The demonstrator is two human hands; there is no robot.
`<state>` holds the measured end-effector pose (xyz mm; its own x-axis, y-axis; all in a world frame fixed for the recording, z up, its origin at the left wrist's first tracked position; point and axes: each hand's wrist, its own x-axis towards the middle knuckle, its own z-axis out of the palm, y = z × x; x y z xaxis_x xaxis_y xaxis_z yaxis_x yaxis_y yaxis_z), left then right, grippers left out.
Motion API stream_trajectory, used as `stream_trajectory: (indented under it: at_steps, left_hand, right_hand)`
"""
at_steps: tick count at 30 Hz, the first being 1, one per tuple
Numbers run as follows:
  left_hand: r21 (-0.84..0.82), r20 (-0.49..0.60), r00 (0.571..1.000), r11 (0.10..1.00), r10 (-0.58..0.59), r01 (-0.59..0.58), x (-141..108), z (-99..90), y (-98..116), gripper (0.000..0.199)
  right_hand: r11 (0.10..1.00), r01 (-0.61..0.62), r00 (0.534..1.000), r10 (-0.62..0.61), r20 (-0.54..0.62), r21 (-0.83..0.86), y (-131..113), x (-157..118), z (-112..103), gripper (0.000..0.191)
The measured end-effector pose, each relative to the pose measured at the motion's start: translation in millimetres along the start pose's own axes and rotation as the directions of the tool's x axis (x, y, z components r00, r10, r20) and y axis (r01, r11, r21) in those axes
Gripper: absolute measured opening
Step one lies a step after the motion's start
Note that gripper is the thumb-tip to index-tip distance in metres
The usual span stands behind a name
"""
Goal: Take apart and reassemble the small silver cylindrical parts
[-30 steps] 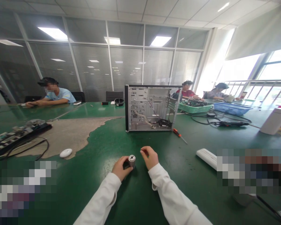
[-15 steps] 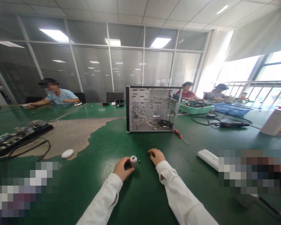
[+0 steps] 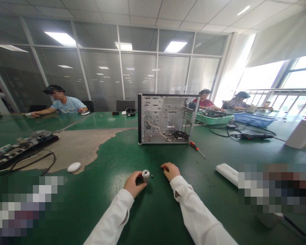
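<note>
My left hand (image 3: 134,184) wraps its thumb and fingers around a small silver metal cylinder (image 3: 146,177). The cylinder stands upright, and dark holes show in its top face. Just to its right, a tiny dark metal piece (image 3: 152,176) lies on the green table (image 3: 158,207); it is too small to name. My right hand (image 3: 171,171) rests on the table to the right of that piece, fingers loosely bent and pointing left, with nothing seen in them. Some of its fingertips are hidden from view.
An open computer case (image 3: 165,119) stands ahead, with an orange-handled screwdriver (image 3: 196,147) at its right corner. Circuit boards (image 3: 22,149) lie left near a white oval object (image 3: 73,167). Green (image 3: 214,118) and blue baskets (image 3: 255,119) and cables sit right. Several people sit around the table.
Both hands and the cylinder keep their places on the table. The whole view has shifted very slightly, and the far-left person's hand has moved a little.
</note>
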<state>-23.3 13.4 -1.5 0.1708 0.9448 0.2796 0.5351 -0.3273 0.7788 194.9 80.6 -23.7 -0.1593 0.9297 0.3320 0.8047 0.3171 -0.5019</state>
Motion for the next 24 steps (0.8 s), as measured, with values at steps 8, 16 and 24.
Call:
stream_trajectory:
  at_steps: [8, 16, 24]
  left_hand:
    - [0.017, 0.007, 1.000, 1.000, 0.004, -0.004, 2, -0.4, 2, 0.037]
    - [-0.012, 0.007, 1.000, 1.000, -0.013, 0.013, 3, 1.4, -4, 0.041]
    - [-0.044, -0.017, 0.998, 0.997, -0.061, 0.060, 4, -0.2, -3, 0.034]
  right_hand:
    - [1.000, 0.000, 1.000, 0.001, -0.012, 0.026, -2, 1, -1, 0.027]
    - [0.970, 0.153, 0.981, -0.126, -0.147, 0.188, -36, -13, -10, 0.035]
    - [0.894, 0.206, 0.977, -0.167, -0.130, 0.398, -93, -45, 3, 0.052]
